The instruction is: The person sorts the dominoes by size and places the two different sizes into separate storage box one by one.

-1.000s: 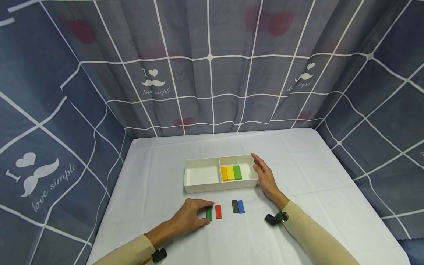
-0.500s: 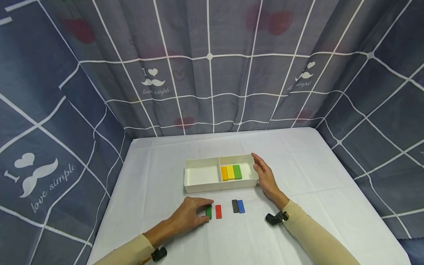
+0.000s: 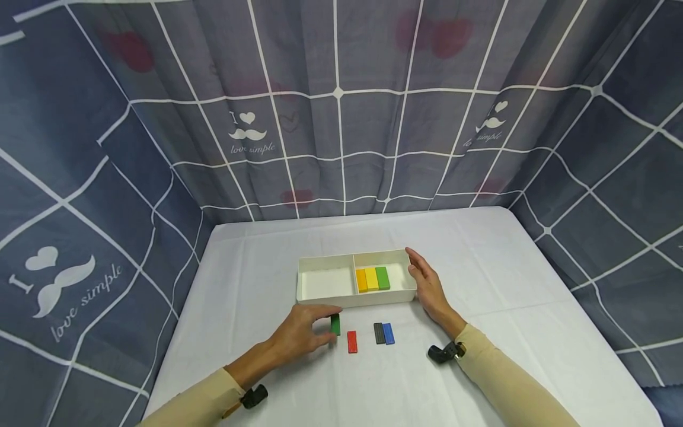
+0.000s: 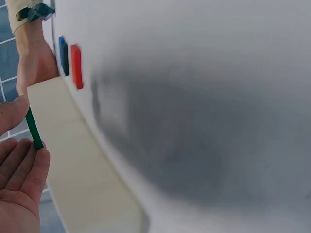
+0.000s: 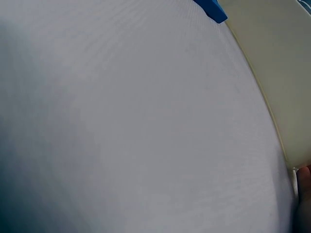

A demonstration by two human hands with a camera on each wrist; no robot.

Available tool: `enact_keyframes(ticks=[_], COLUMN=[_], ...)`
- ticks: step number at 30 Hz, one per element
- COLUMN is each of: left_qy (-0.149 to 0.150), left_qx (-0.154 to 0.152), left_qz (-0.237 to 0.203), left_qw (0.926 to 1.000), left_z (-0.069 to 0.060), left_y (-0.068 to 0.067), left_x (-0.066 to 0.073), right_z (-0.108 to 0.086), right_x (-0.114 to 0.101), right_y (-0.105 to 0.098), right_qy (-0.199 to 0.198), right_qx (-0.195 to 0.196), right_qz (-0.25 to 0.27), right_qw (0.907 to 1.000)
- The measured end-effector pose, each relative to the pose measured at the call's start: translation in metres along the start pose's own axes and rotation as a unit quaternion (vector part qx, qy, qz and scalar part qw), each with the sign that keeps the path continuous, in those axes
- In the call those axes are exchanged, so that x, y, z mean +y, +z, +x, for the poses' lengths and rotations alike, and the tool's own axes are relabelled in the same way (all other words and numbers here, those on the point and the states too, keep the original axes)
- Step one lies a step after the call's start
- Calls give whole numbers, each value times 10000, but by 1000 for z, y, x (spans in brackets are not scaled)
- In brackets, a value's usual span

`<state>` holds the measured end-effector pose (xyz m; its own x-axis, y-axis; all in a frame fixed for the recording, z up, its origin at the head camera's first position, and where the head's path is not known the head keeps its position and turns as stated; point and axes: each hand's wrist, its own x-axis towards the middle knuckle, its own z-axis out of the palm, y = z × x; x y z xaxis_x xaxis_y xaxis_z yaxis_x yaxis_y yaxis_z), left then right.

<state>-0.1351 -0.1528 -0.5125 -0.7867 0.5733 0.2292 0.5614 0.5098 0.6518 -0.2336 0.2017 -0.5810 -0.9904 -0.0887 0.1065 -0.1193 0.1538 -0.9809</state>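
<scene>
In the head view, my left hand [image 3: 296, 333] pinches a dark green block [image 3: 335, 324] by its two ends, between thumb and fingers. In the left wrist view, the green block [image 4: 34, 129] shows as a thin strip in front of the box. The white two-compartment box [image 3: 326, 303] stands just beyond it. My right hand [image 3: 431, 292] rests against the box's right end, fingers stretched along the wall and thumb at the rim. The right compartment holds an orange block [image 3: 361, 280], a yellow block [image 3: 371, 279] and a light green block [image 3: 382, 278] side by side.
On the white table [image 3: 256, 267] in front of the box lie a red block [image 3: 352, 342], a black block [image 3: 379, 333] and a blue block [image 3: 389, 333]; the last two touch. Checked curtains [image 3: 299, 118] surround the table's back and sides.
My left hand has lifted the green block and carried it forward, toward the box's near wall. The right hand, the box and the other blocks have stayed in place.
</scene>
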Motion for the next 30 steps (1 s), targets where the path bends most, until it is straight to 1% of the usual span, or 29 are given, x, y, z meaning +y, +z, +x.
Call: enact_keyframes(ticks=[3,6,13,19,26,30], left_qy=[157,247,208,264,169,187], left_qx=[169,327,524,612,564,490], left_qz=[75,163,359,601,624,711], left_qw=[9997,9990,9978,9960,9963,9961], left_z=[5,11,24,34,47,56], left_y=[-8,-16,-32,-35,-35,-35], left_x=[2,3,8,9,9,7], right_z=[0,1,1,1,0,0], right_x=[0,1,2,3,4,3], right_y=[0,-1,0,0,0,1], right_qy=[-25,-37,-89,-71,-84,-70], right_qx=[-21,-9,41,59,24,49], right_qz=[-23,-33,28,-55,-19,7], right_qw=[10000,10000,9999,9999,10000,10000])
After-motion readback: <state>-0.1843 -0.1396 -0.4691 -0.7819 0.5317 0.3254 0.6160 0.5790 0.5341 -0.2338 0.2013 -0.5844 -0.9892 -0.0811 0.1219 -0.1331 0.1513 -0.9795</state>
